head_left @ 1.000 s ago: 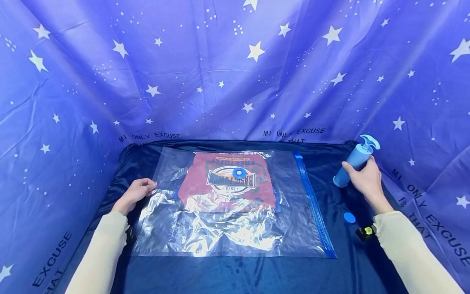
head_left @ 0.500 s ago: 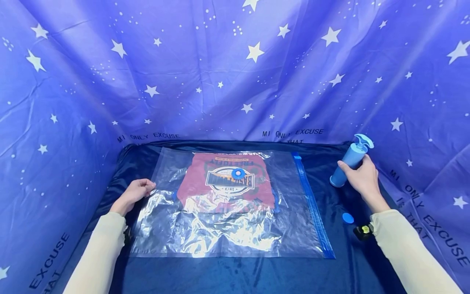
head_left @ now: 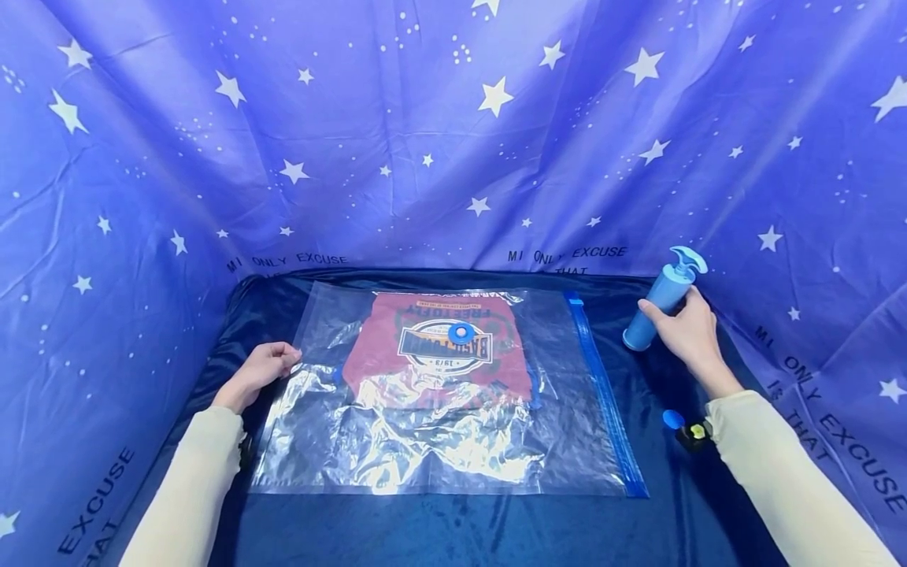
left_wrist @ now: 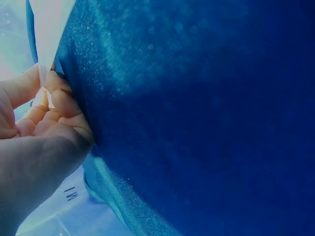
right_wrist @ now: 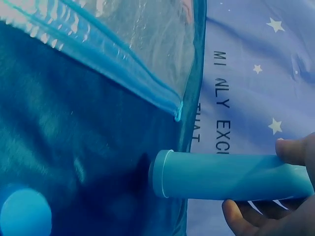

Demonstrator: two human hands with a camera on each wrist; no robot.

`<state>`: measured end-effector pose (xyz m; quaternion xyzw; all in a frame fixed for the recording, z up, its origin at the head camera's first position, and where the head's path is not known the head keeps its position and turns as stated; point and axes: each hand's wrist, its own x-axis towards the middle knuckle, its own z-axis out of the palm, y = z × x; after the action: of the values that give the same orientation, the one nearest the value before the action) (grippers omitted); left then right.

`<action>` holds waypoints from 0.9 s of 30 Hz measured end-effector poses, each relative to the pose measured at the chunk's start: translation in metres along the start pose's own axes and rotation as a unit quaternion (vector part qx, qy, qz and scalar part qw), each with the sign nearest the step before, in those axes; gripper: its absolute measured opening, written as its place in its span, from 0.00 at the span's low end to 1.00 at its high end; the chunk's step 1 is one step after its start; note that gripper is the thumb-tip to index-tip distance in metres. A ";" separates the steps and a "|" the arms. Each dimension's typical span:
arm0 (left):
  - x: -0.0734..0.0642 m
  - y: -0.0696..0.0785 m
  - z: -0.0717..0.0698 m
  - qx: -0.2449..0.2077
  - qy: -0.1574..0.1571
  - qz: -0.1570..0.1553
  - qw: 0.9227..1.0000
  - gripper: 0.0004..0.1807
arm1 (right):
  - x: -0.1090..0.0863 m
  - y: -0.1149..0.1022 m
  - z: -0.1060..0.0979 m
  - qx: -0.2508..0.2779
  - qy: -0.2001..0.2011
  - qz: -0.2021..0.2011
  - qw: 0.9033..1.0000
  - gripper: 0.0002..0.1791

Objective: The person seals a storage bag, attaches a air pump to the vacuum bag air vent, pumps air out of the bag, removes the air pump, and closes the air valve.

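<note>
A clear vacuum storage bag (head_left: pixel 312 465) lies flat, with a folded red printed garment (head_left: pixel 368 339) inside. On top of the bag sits a round blue valve (head_left: pixel 462 333), and a blue zip strip (head_left: pixel 598 378) runs down its right edge. My left hand (head_left: pixel 258 372) pinches the bag's left edge between thumb and index finger, which the left wrist view shows up close. Around the barrel of a blue hand pump (head_left: pixel 659 303) my right hand (head_left: pixel 690 335) is wrapped. The pump tilts, its T-shaped handle upward, to the right of the zip strip; its lower end appears lifted off the cloth.
A blue round cap (head_left: pixel 673 420) lies on the dark blue cloth (head_left: pixel 439 531) near my right wrist. Purple star-printed curtains (head_left: pixel 425 197) stand close behind and on both sides. At the far end of the zip strip is a small blue slider (right_wrist: pixel 178 112).
My right hand has carried the pump leftward, closer to the bag, and slightly up. My left hand keeps its pinch on the bag's edge.
</note>
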<state>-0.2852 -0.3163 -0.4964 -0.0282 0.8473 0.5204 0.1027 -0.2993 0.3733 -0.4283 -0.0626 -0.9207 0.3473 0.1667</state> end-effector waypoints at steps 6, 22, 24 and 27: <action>0.001 0.003 0.000 0.003 0.001 -0.001 1.000 0.11 | 0.002 -0.009 0.008 0.003 -0.001 -0.010 1.000 0.36; -0.002 0.003 0.005 0.006 0.009 -0.001 1.000 0.10 | -0.006 -0.063 0.033 0.042 -0.039 -0.053 0.997 0.38; -0.002 0.003 0.005 0.007 0.012 -0.003 1.000 0.10 | -0.006 -0.069 0.038 0.049 -0.041 -0.061 0.996 0.37; -0.002 0.004 0.004 0.010 0.013 0.000 1.000 0.10 | -0.005 -0.080 0.044 0.061 -0.048 -0.073 0.994 0.37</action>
<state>-0.2834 -0.3108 -0.4943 -0.0337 0.8539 0.5112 0.0919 -0.3104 0.2846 -0.4078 0.0318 -0.9067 0.3925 0.1510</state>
